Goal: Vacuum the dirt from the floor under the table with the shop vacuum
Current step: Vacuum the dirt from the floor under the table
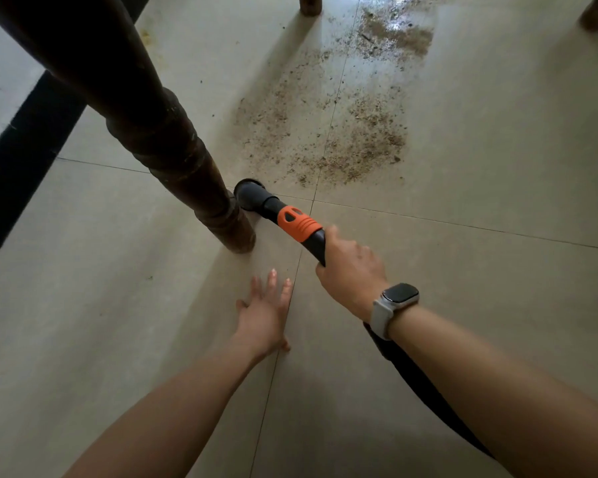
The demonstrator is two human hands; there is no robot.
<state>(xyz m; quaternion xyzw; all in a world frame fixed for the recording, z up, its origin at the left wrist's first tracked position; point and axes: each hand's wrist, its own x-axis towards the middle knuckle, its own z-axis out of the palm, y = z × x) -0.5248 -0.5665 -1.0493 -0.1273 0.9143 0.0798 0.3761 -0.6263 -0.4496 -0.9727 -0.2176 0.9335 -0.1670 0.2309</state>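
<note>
Now right hand (351, 274) grips vacuum hose (292, 222), nozzle (251, 193) beside desk leg (201, 188); dirt (328, 132) at one o'clock. Left hand (265, 313) flat on floor (480, 188), fingers (271, 281) spread.

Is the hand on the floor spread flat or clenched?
Spread flat: the left hand rests on the tile floor with straight, splayed fingers, holding nothing.

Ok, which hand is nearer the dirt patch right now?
Right. The right hand grips the vacuum hose just short of the dirt patch. The left hand lies flat on the floor, farther back toward the person.
</note>
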